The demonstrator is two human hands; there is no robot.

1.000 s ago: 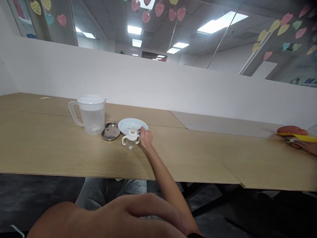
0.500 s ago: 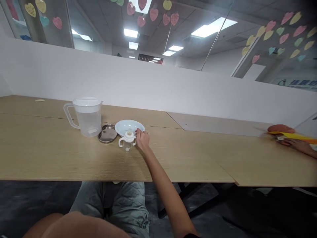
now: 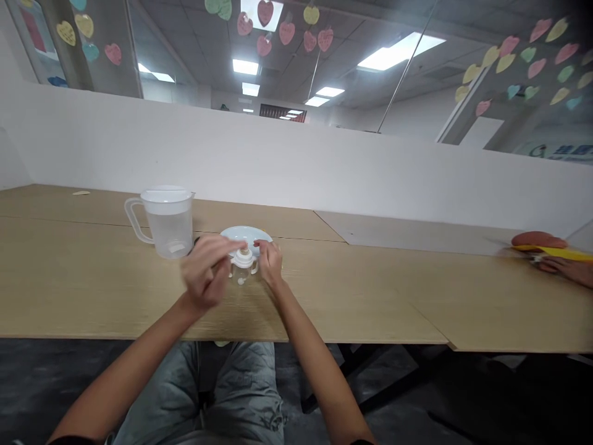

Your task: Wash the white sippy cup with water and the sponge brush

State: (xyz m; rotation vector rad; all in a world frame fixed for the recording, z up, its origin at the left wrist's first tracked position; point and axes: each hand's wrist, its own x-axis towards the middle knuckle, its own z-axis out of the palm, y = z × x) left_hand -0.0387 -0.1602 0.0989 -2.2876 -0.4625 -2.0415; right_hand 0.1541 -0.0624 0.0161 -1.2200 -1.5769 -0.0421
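Note:
A clear feeding bottle (image 3: pixel 241 272) with a white collar and two white side handles stands upright on the table. My left hand (image 3: pixel 207 269) is just left of it, with fingers stretched toward its top; motion blurs this hand, and I see nothing held in it. My right hand (image 3: pixel 270 262) is on the bottle's right, its fingers curled near the right handle and over the rim of a pale plate (image 3: pixel 238 232). What those fingers grip, if anything, is hidden. Behind my left hand, the round metal dish is almost wholly covered.
A translucent pitcher (image 3: pixel 169 225) with a side handle stands to the left. At far right, another person's hand (image 3: pixel 567 269) is by a yellow item (image 3: pixel 551 251) and a reddish-brown object (image 3: pixel 537 239). A white wall (image 3: pixel 278 161) bounds the table (image 3: pixel 352 296) behind.
My left hand has come up from below the table edge to the bottle's left side, covering the metal dish. My right hand has stayed beside the bottle. The view has shifted slightly.

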